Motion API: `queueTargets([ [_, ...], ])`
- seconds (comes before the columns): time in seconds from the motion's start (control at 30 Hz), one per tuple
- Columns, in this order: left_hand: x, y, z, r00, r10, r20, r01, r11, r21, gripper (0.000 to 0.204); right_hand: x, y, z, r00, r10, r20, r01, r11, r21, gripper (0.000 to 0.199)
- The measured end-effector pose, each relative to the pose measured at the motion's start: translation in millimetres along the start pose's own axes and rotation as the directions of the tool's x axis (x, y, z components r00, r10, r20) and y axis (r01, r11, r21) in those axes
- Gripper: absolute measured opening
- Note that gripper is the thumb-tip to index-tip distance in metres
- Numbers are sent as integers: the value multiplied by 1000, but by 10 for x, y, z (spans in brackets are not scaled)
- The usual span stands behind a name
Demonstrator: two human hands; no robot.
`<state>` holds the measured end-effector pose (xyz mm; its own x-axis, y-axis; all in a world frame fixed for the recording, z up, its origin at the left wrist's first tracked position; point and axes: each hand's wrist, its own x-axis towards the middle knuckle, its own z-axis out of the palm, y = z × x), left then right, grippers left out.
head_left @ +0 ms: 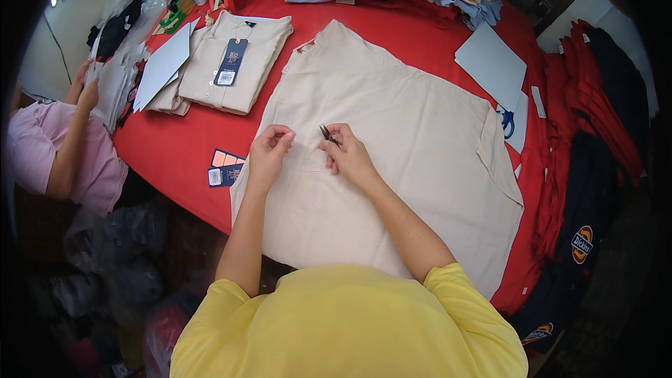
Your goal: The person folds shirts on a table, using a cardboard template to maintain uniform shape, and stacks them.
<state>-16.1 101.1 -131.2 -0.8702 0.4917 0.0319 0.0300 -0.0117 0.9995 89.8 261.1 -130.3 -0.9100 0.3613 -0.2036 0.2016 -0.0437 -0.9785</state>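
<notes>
As the left hand (269, 152) pinches together and the right hand (346, 155) clamps snips (327, 134), cream cloth (406, 147) lies faintly creased

Pale lettering (234, 58) and barcode label (225, 78) on a navy hang tag (239, 47); lettered logo patch (582, 244) on dark blue cloth (592, 185).

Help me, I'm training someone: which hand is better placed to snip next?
Probably the right hand: it holds the dark snips over the beige cloth, while the left hand shows no tool.
</notes>
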Motion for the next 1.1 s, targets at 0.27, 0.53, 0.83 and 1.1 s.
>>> queueTargets([
  [0.27, -2, 145, 94, 999, -6, 39, 0, 985, 172, 11, 84, 175, 127, 900, -435, -1, 375, 776, -507, 28],
  [0.53, -93, 304, 2, 997, 46, -57, -43, 998, 49, 12, -18, -201, 34, 992, 102, -77, -109, 989, -99, 32],
  [0.83, 149, -124, 253, 956, 270, 114, -272, 673, 687, 13, 221, -41, -97, 993, -71, -97, 43, 962, -271, 34],
  [1.1, 243, -202, 208, 997, 62, -56, -43, 959, 281, 17, 215, 4, -80, 992, -113, -49, 87, 924, -373, 36],
])
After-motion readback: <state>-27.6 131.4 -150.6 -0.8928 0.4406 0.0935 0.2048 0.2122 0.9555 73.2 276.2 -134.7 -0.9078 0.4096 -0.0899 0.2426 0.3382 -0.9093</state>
